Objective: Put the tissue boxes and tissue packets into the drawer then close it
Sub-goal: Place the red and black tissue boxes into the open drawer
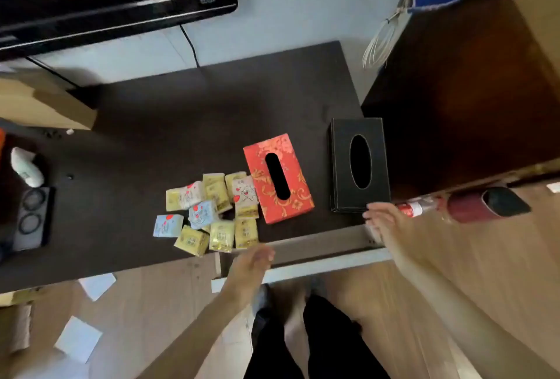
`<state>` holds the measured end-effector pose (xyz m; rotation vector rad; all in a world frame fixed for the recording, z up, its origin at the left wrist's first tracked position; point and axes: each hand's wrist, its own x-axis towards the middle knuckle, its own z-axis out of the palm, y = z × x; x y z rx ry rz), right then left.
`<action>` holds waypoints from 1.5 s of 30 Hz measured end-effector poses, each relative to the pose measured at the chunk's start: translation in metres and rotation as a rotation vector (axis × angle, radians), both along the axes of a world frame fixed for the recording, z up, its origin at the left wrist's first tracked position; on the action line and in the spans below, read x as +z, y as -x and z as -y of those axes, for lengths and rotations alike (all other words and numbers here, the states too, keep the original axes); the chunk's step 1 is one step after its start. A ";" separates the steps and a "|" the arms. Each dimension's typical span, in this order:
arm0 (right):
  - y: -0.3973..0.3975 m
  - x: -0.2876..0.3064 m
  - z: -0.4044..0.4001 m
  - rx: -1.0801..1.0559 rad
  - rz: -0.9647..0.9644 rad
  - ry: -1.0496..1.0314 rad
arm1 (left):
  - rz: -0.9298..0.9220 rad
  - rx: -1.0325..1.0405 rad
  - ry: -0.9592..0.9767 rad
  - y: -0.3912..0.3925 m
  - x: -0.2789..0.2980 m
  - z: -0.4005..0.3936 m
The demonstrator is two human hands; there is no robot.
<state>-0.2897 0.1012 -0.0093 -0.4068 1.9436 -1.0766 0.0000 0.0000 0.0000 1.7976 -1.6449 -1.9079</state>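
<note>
with both hands' fingers loose and empty, left hand (pixel 251 260), right hand (pixel 383 216), could easily scatter the packets (pixel 209 212) or overfill the barely open drawer (pixel 318 247)

1. A red tissue box (pixel 278 177) and a black tissue box (pixel 359 164) lie apart on the dark desk (pixel 169 124).
2. Tissue packets (pixel 212 212) are heaped just left of the red box.
3. The drawer (pixel 318 253) stands slightly open at the desk's front edge.
4. Left hand (pixel 251 266) and right hand (pixel 383 219) hover empty, fingers (pixel 370 210) spread.
</note>
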 end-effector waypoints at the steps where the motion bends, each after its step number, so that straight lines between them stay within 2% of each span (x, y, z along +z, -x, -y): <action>1: 0.009 -0.005 0.011 0.003 -0.077 0.031 | -0.011 0.001 0.103 0.015 -0.004 0.017; 5: 0.032 -0.005 0.051 -0.045 -0.288 0.006 | 0.037 0.033 0.399 0.066 0.007 0.077; 7: 0.036 -0.014 0.059 -0.058 -0.378 -0.018 | 0.129 0.078 0.521 0.078 0.000 0.088; 9: 0.043 -0.021 0.070 -0.042 -0.440 -0.061 | 0.248 0.084 0.563 0.087 -0.010 0.102; 11: 0.053 -0.031 0.081 -0.030 -0.404 -0.132 | 0.327 0.101 0.463 0.095 -0.020 0.114; 14: 0.062 -0.047 0.092 -0.019 -0.224 -0.174 | 0.366 0.099 0.359 0.106 -0.032 0.121; 21: 0.072 -0.065 0.098 -0.058 -0.231 -0.169 | 0.474 0.150 0.428 0.123 -0.041 0.119; 25: 0.078 -0.068 0.096 -0.063 -0.189 -0.152 | 0.491 0.068 0.451 0.139 -0.044 0.118; 28: 0.083 -0.065 0.096 -0.040 -0.151 -0.174 | 0.456 0.068 0.385 0.152 -0.046 0.122; 32: 0.081 -0.058 0.084 -0.009 -0.172 -0.222 | 0.435 0.114 0.155 0.153 -0.048 0.125; 37: 0.071 -0.056 0.058 0.045 -0.210 -0.365 | 0.314 0.252 0.048 0.144 -0.046 0.114; 41: 0.077 -0.051 0.044 0.120 -0.251 -0.437 | 0.282 0.329 0.051 0.135 -0.043 0.085; 45: 0.075 -0.051 0.023 0.067 -0.208 -0.400 | 0.184 0.441 0.118 0.125 -0.041 0.049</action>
